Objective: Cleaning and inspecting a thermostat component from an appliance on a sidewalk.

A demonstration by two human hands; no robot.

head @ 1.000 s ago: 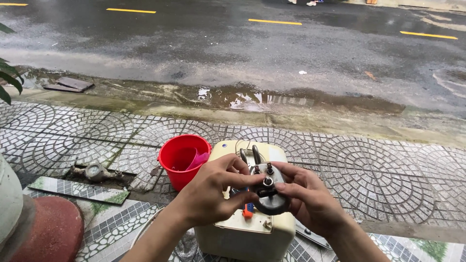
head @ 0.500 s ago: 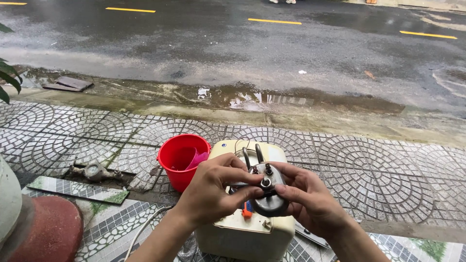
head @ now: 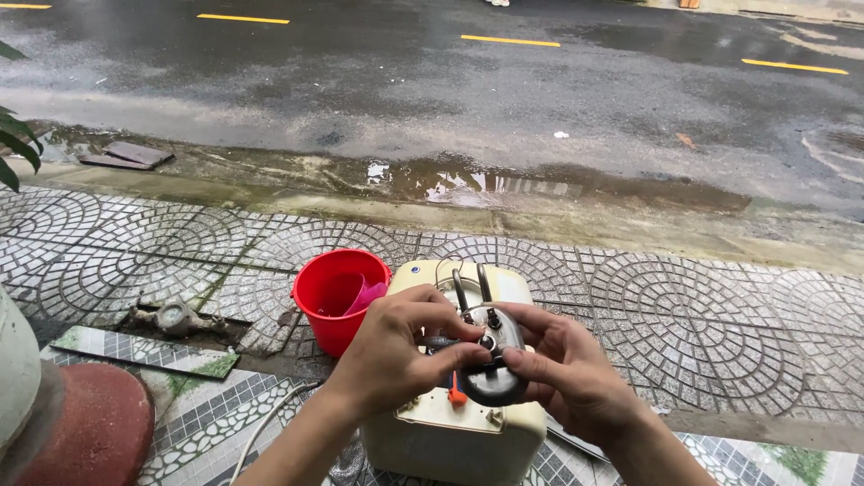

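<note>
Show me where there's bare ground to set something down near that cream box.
Free: patterned paving right of the cream box, up to the wet kerb. Crowded: left side, with the red bucket, water meter and loose tile.

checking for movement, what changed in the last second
Almost nothing. Both hands, left and right, stay on the dark round part over the cream box; the fingers shift only slightly. The red bucket is unmoved.

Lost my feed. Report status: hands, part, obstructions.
Both hands, left hand and right hand, grip the dark round metal fitting over the cream housing. Red bucket alongside, clear.
</note>
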